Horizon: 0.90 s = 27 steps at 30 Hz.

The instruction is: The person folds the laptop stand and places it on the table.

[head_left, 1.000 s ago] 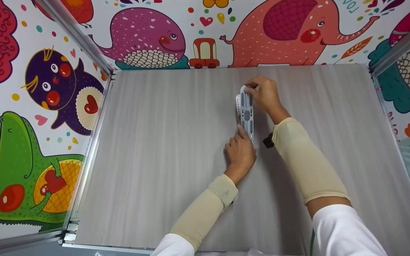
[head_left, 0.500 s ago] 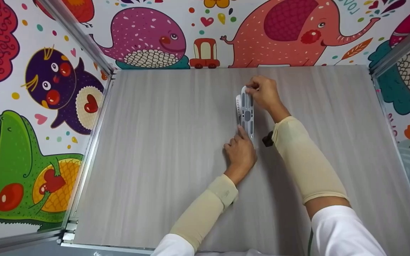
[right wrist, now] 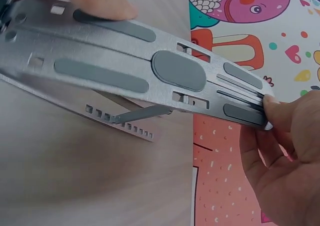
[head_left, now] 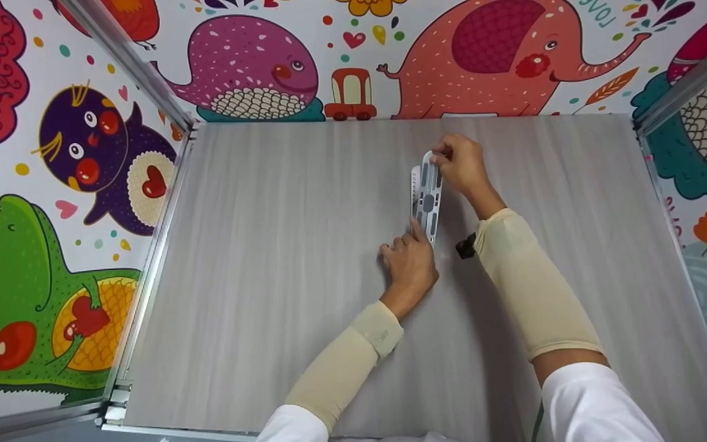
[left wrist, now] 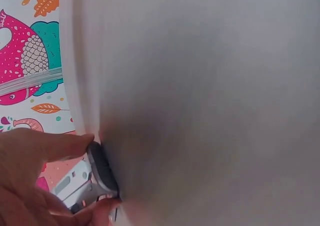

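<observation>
A silver folding stand with grey pads [head_left: 428, 202] is held above the table, its top bar raised at an angle over a slotted lower bar [right wrist: 120, 122], with a thin strut between them in the right wrist view. The right hand [head_left: 463, 164] pinches the far end of the top bar between thumb and fingers. At the near end, the left hand [head_left: 410, 264] grips the stand, one finger extended along it. In the left wrist view the left thumb and a finger hold the dark-padded end [left wrist: 102, 168].
A wood-grain table [head_left: 267, 276] lies beneath, bordered by metal rails [head_left: 157, 258] and walls printed with cartoon animals [head_left: 249, 67]. A small black object [head_left: 466, 246] is at the right wrist's sleeve. A green cable [head_left: 537, 420] shows near the right arm.
The stand's far end has shifted slightly right along with the right hand, so the top bar leans more and the gap between the bars looks wider. Both hands keep their holds.
</observation>
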{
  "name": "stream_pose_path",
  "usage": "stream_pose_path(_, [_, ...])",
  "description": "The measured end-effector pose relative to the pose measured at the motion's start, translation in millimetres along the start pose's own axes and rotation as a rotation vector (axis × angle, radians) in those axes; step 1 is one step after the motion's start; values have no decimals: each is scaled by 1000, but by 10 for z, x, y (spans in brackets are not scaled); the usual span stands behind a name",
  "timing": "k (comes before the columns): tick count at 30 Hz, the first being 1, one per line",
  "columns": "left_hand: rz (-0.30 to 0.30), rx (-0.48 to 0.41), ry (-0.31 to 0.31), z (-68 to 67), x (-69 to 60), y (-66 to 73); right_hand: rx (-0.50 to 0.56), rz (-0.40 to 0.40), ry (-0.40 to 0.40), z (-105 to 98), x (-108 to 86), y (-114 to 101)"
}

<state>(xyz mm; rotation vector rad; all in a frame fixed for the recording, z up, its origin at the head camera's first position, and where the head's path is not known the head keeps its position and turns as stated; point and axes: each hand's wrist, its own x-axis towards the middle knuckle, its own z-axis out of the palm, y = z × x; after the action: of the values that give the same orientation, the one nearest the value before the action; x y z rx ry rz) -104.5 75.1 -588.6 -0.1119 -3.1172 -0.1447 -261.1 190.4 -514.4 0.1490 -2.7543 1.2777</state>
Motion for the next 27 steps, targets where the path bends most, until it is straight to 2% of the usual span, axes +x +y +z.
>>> stream_pose_path(4, [39, -35, -44, -34, 20, -76, -18, -10, 62, -76, -63, 54])
stream_pose_path(10, [131, -30, -120, -89, 93, -259, -43, -19, 157, -182, -204, 160])
stream_pose_path(13, [196, -25, -175, -119, 157, -395, -44, -1, 199, -208, -311, 194])
stream_pose_path(17, [279, -12, -239, -168, 296, -649, -29, 1, 272, -207, -460, 210])
stream_pose_path(22, [357, 20, -249, -191, 509, -952, 3, -14, 359, -162, -613, 228])
stream_pose_path(27, [391, -17, -231, -187, 604, -1077, 27, 6, 395, -123, -680, 238])
